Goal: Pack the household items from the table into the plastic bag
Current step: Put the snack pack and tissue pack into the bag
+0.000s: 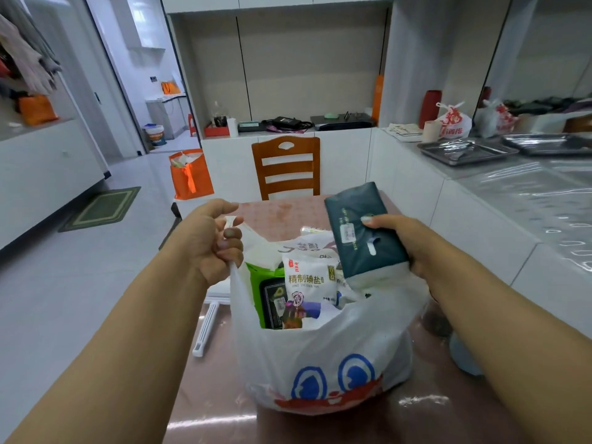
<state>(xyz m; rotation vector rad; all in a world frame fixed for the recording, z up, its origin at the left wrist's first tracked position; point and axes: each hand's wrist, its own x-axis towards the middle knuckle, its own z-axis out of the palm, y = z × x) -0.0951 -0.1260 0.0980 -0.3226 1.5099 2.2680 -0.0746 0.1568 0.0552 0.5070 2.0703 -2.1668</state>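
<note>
Bench (224,408): carried the bag; little loose on it, though a pale object at the right edge was perhaps still unpacked.
Plastic bag (323,357): stood near full, salt packet (309,280) and green pack (256,283) inside.
Tissue pack (362,229): tilted over the bag's mouth, lower end just entering.
Right hand (403,241): fingers closed round the tissue pack.
Left hand (208,241): fingers clenched on the bag handle (231,223), holding it open.

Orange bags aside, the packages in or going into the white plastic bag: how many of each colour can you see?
Dark green: 1, the tissue pack in the right hand
Bright green: 1, a packet
White: 1, the salt packet
Black: 1, a packet
Total: 4 visible in or over the plastic bag; more may be hidden.
</note>
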